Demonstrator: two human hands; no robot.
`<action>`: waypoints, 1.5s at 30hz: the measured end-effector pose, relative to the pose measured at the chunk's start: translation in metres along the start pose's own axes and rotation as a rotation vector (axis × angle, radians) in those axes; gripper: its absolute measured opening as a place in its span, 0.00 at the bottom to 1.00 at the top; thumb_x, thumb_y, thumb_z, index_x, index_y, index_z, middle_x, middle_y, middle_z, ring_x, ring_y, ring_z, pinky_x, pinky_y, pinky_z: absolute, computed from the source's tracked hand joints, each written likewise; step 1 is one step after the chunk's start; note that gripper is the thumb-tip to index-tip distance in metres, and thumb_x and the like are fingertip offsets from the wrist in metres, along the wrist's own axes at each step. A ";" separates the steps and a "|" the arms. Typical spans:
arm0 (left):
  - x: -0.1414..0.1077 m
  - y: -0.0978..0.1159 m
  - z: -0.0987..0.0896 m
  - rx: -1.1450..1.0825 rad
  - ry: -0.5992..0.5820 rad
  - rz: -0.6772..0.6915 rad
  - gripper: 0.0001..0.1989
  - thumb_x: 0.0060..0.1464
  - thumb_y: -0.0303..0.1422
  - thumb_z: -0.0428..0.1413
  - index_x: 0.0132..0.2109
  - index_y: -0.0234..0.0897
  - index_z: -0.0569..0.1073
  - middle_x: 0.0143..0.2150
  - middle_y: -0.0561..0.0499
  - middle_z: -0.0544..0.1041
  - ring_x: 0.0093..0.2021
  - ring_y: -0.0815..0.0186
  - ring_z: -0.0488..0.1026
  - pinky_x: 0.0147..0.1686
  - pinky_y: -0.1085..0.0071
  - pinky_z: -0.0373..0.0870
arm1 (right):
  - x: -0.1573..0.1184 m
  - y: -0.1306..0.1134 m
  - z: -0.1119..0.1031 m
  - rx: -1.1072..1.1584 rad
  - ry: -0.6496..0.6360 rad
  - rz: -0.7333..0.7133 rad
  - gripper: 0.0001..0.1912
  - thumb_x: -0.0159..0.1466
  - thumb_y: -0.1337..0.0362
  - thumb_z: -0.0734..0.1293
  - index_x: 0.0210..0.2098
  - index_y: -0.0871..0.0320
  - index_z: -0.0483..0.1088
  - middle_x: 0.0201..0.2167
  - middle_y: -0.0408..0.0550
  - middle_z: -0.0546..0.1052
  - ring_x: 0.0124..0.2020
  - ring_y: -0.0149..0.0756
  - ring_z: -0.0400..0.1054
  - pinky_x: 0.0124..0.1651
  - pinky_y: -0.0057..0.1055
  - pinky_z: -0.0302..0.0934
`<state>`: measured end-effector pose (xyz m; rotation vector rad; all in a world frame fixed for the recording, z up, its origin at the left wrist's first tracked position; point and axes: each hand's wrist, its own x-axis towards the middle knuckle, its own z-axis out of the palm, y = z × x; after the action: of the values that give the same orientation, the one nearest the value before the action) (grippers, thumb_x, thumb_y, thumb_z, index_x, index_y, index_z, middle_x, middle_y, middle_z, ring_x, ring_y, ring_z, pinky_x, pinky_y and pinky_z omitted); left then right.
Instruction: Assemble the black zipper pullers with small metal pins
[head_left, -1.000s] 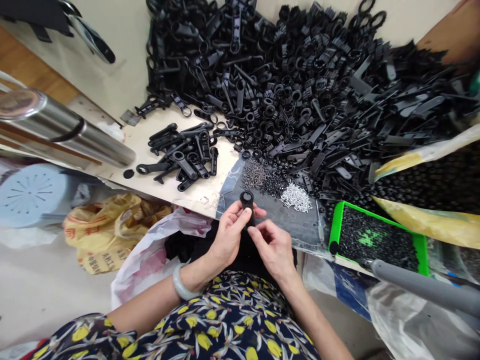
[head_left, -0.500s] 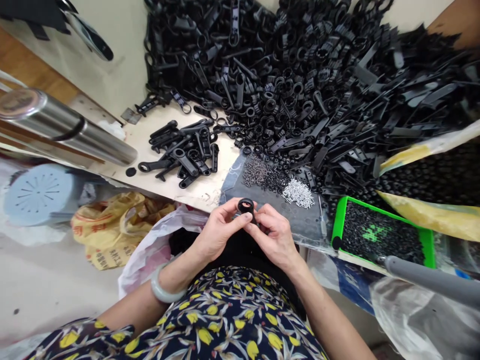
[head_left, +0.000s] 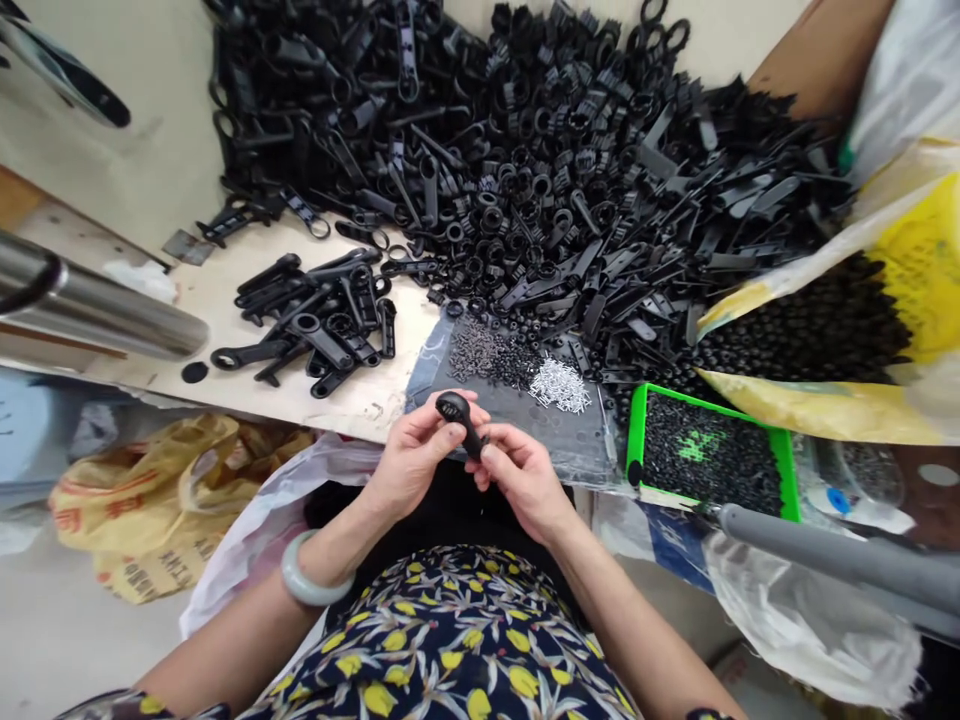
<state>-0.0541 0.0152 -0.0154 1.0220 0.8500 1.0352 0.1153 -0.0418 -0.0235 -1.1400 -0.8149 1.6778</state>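
Black part, between the hands: ring pinched by the left hand, lower end by the right hand; since half a second ago, rotated, ring hole now dark; handling continues, part unreleased.

Steel cylinder — cut off left | black part — partly finger-hidden
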 end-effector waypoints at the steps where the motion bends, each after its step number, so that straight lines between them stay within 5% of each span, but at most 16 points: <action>1: 0.002 -0.001 -0.005 0.042 -0.037 0.018 0.13 0.60 0.42 0.65 0.50 0.44 0.83 0.53 0.45 0.81 0.65 0.54 0.69 0.62 0.62 0.68 | 0.002 -0.003 -0.004 -0.085 0.041 -0.057 0.18 0.67 0.48 0.72 0.48 0.53 0.76 0.30 0.42 0.76 0.28 0.31 0.67 0.34 0.30 0.64; 5: 0.010 0.000 -0.032 0.200 0.010 0.141 0.27 0.62 0.38 0.63 0.67 0.46 0.70 0.64 0.44 0.75 0.66 0.55 0.70 0.66 0.56 0.65 | 0.009 -0.016 -0.028 -0.823 0.136 -0.376 0.11 0.70 0.54 0.70 0.48 0.51 0.77 0.36 0.45 0.77 0.37 0.36 0.69 0.44 0.35 0.64; 9: 0.033 0.013 -0.032 0.655 0.147 0.355 0.13 0.65 0.36 0.59 0.55 0.42 0.77 0.52 0.47 0.80 0.55 0.58 0.75 0.58 0.57 0.69 | 0.015 -0.009 -0.040 -1.460 0.146 -0.501 0.09 0.72 0.58 0.69 0.49 0.52 0.76 0.43 0.50 0.77 0.45 0.43 0.69 0.48 0.39 0.61; 12: 0.067 0.018 -0.003 1.025 0.018 0.515 0.07 0.67 0.35 0.57 0.44 0.41 0.80 0.44 0.49 0.82 0.49 0.59 0.74 0.55 0.56 0.66 | 0.016 0.002 -0.039 -1.496 0.198 -0.507 0.10 0.73 0.57 0.68 0.50 0.52 0.75 0.42 0.50 0.76 0.45 0.43 0.69 0.46 0.38 0.61; 17: 0.129 0.005 0.048 1.508 -0.160 0.604 0.07 0.66 0.36 0.59 0.43 0.38 0.80 0.44 0.43 0.80 0.50 0.51 0.69 0.48 0.52 0.61 | 0.013 0.007 -0.038 -1.398 0.208 -0.538 0.18 0.72 0.53 0.67 0.56 0.55 0.71 0.46 0.52 0.77 0.47 0.45 0.69 0.48 0.40 0.62; 23: 0.158 -0.009 0.060 1.692 -0.306 0.595 0.05 0.65 0.30 0.57 0.39 0.37 0.77 0.40 0.44 0.80 0.50 0.51 0.68 0.47 0.53 0.60 | 0.017 0.009 -0.043 -1.354 0.234 -0.575 0.12 0.74 0.56 0.65 0.50 0.55 0.75 0.42 0.50 0.77 0.44 0.42 0.70 0.45 0.39 0.61; 28: 0.158 -0.008 0.060 1.653 -0.369 0.620 0.10 0.66 0.24 0.52 0.41 0.37 0.77 0.38 0.46 0.81 0.49 0.53 0.69 0.49 0.52 0.60 | 0.018 0.011 -0.046 -1.277 0.232 -0.614 0.15 0.73 0.54 0.67 0.53 0.56 0.75 0.43 0.52 0.78 0.44 0.43 0.72 0.45 0.40 0.64; 32: 0.144 0.005 0.054 1.401 -0.289 0.612 0.15 0.69 0.25 0.49 0.52 0.37 0.79 0.44 0.44 0.80 0.49 0.54 0.72 0.51 0.50 0.63 | 0.004 -0.002 -0.055 -1.026 0.250 -0.581 0.14 0.72 0.58 0.68 0.55 0.54 0.74 0.45 0.51 0.79 0.42 0.39 0.74 0.46 0.38 0.69; 37: 0.088 0.022 0.036 0.797 -0.183 0.340 0.13 0.69 0.30 0.53 0.52 0.40 0.81 0.47 0.46 0.80 0.44 0.63 0.77 0.45 0.64 0.73 | -0.012 -0.019 -0.083 -0.942 0.529 -0.529 0.09 0.73 0.61 0.66 0.50 0.53 0.77 0.43 0.49 0.81 0.40 0.38 0.75 0.44 0.37 0.70; 41: 0.032 0.011 0.031 0.475 -0.046 0.077 0.09 0.66 0.33 0.58 0.47 0.40 0.83 0.46 0.46 0.81 0.45 0.62 0.80 0.49 0.65 0.77 | -0.007 -0.021 -0.091 -1.060 0.471 -0.478 0.09 0.74 0.61 0.65 0.47 0.53 0.77 0.41 0.47 0.80 0.37 0.36 0.74 0.42 0.33 0.69; 45: 0.002 -0.009 0.033 0.280 0.042 -0.015 0.08 0.64 0.34 0.61 0.47 0.39 0.82 0.48 0.47 0.80 0.47 0.61 0.81 0.51 0.64 0.78 | 0.007 -0.018 -0.083 -1.316 0.473 -0.457 0.09 0.74 0.60 0.64 0.41 0.54 0.76 0.37 0.45 0.78 0.35 0.35 0.72 0.42 0.32 0.64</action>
<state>-0.0210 0.0068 -0.0141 1.2301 1.0560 0.9439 0.1980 -0.0271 -0.0392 -1.8734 -1.7509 0.2982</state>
